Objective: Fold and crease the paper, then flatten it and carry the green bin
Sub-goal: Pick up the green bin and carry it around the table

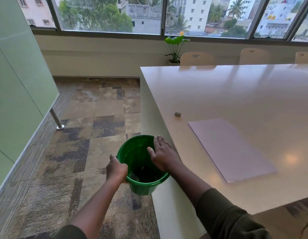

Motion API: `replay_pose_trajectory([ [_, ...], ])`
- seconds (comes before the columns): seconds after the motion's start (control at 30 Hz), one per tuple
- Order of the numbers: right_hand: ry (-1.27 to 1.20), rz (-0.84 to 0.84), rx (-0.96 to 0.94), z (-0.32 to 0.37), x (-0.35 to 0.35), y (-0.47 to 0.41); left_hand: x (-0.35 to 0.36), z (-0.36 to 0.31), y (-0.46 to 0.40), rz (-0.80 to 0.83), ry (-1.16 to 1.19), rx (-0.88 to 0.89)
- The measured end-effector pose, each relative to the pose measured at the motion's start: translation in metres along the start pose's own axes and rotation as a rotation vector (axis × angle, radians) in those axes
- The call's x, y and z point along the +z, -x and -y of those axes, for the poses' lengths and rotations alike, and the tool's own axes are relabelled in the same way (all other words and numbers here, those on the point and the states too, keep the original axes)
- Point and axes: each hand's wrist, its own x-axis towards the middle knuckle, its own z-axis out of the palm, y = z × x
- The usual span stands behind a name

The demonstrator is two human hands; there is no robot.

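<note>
A round green bin (137,152) hangs in the air beside the left edge of the white table (236,94), with dark scraps at its bottom. My left hand (116,169) grips the bin's near-left rim, fingers curled over it. Flat against the bin's right rim, next to the table edge, lies my right hand (162,155) with straight fingers. A pale pink sheet of paper (230,149) lies flat on the table, to the right of the bin.
A small crumpled grey scrap (177,114) sits on the table beyond the paper. Patterned carpet (91,131) spreads to the left, bounded by a green glass partition (20,94) with a metal post (56,119). Chairs (197,58) and a potted plant (175,47) stand at the far side.
</note>
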Motion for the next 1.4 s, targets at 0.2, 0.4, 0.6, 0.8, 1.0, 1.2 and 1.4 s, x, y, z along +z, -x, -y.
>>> replay_pose_trajectory([
  [0.2, -0.046, -0.128, -0.076, -0.006, -0.016, 0.002, -0.002, -0.001, 0.000, -0.001, -0.003, -0.012],
  [0.4, 0.059, -0.064, 0.163, -0.084, -0.039, 0.006, -0.001, -0.005, 0.000, 0.000, -0.016, -0.007],
  [0.6, 0.136, 0.008, 0.156, -0.080, -0.027, 0.001, -0.002, -0.008, 0.000, -0.006, -0.027, 0.000],
  [0.8, 0.125, 0.018, 0.027, -0.027, -0.009, -0.012, -0.002, -0.009, -0.004, -0.011, -0.031, 0.005],
  [1.0, 0.090, 0.048, -0.118, 0.007, 0.002, -0.011, 0.001, -0.013, -0.009, -0.034, -0.057, -0.015],
  [1.2, 0.069, -0.110, 0.056, -0.056, -0.027, -0.022, 0.005, -0.016, -0.013, -0.044, -0.044, -0.008],
  [1.4, 0.116, -0.023, 0.182, -0.091, -0.035, -0.027, 0.004, -0.018, -0.017, -0.041, -0.043, 0.006],
])
